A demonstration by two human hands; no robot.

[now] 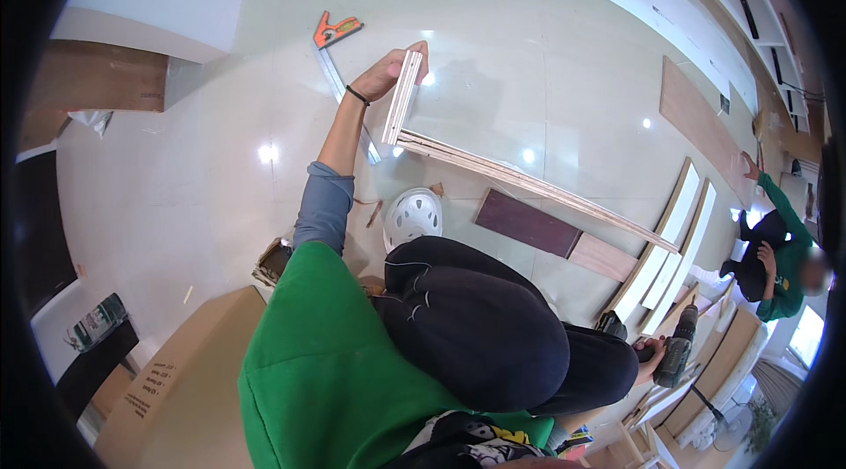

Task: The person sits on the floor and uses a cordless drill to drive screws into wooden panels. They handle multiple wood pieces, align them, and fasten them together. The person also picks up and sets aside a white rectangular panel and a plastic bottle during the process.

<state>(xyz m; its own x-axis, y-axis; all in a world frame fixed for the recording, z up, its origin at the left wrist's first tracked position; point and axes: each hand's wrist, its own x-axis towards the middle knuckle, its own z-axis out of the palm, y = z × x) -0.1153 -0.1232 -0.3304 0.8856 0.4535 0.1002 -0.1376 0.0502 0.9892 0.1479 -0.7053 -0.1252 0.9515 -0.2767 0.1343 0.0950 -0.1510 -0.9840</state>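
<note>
Left hand (388,72) is closed over the top of a short upright board (402,99), apparently steadying it square against the end of a long plywood strip (538,187) that lies on edge across the pale floor (220,169). Right hand (650,356), well apart at the hip, is wrapped around a cordless drill (677,347), held low, seemingly ready. A combination square (333,50) lies just beyond the joint.
</note>
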